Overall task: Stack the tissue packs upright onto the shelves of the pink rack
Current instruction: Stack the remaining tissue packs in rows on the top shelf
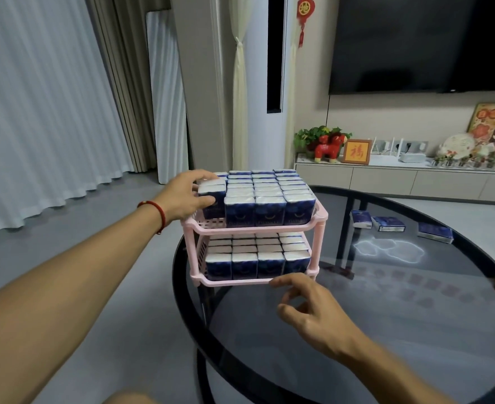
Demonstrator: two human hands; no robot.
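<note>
While my left hand [186,195] curls round a tissue pack [211,196] at the left end of the pink rack's [258,225] top shelf, centre frame, I judge it needs seating straight down, level with its neighbours. My right hand [307,307], lower centre, holds nothing; its loosely bent fingertips touch the bottom shelf's front rail, a good brace. Packs are soft, glossy blue-and-white blocks standing in tight rows; the rack is slotted plastic on a smooth dark round glass table [415,330]. Three loose packs [389,223] lie flat, centre right.

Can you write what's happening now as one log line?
left hand: grips pack, top shelf | right hand: open | table: three packs left
</note>
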